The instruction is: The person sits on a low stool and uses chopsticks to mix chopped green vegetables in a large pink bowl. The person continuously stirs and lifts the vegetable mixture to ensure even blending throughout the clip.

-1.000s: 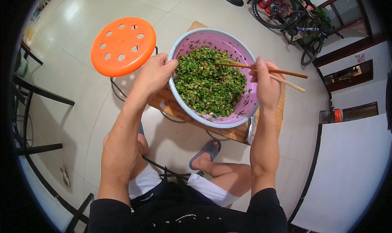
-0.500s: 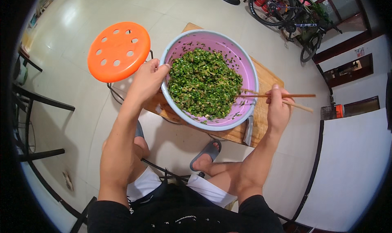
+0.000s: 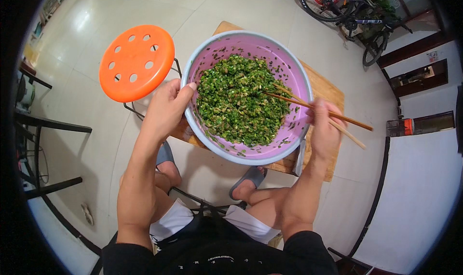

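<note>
A big basin point(image 3: 300, 77), pink inside with a pale blue rim, holds a heap of chopped greens point(image 3: 238, 99) with brownish bits through it. My left hand point(image 3: 166, 103) grips the rim on the left side, thumb over the top. In my right hand point(image 3: 325, 128) is a pair of wooden chopsticks point(image 3: 349, 119), reaching across the right rim with their tips in the greens. Green flecks cling to the basin's inner wall. Beneath the basin lies a wooden board or low tabletop point(image 3: 325, 89).
An orange round stool point(image 3: 137, 62) with holes in its seat stands left of the basin. By the board's front right edge rests a metal blade point(image 3: 300, 158), partly covered. Black chair legs point(image 3: 53, 121) jut in at far left. A bicycle point(image 3: 337, 7) stands at the far right.
The chopsticks have gone leftward and deeper into the greens, their tips now nearer the middle. The basin appears slightly lower and larger, my left hand still on its rim.
</note>
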